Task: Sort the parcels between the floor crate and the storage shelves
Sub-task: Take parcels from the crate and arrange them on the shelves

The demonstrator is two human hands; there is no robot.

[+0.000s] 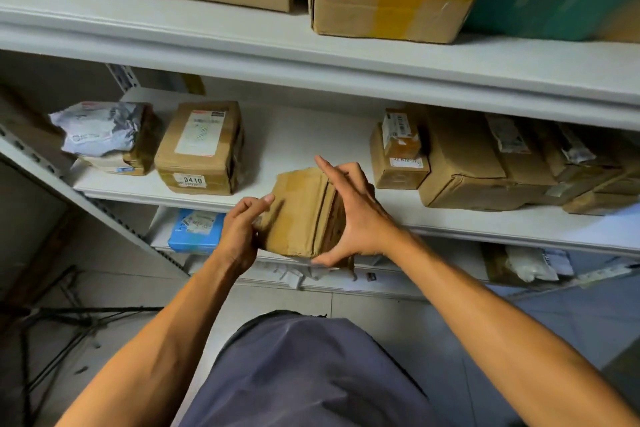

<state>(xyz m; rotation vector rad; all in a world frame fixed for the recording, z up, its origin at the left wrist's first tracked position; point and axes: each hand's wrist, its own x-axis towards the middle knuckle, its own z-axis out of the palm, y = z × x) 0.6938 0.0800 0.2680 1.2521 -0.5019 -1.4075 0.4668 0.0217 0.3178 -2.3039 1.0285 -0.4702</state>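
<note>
- The brown parcel (304,215) sits at the near edge of the middle shelf (450,222), held between both hands.
- The left hand (239,232) pinches its left corner; the right hand (353,215) spans its right side, forefinger raised.
- Best slide it far into the bare gap, probably square to its neighbours.

Parcel (301,215): brown cardboard, taped, tilted; gripped between left hand (239,232) and right hand (353,215), before shelf edge (485,225).
</note>
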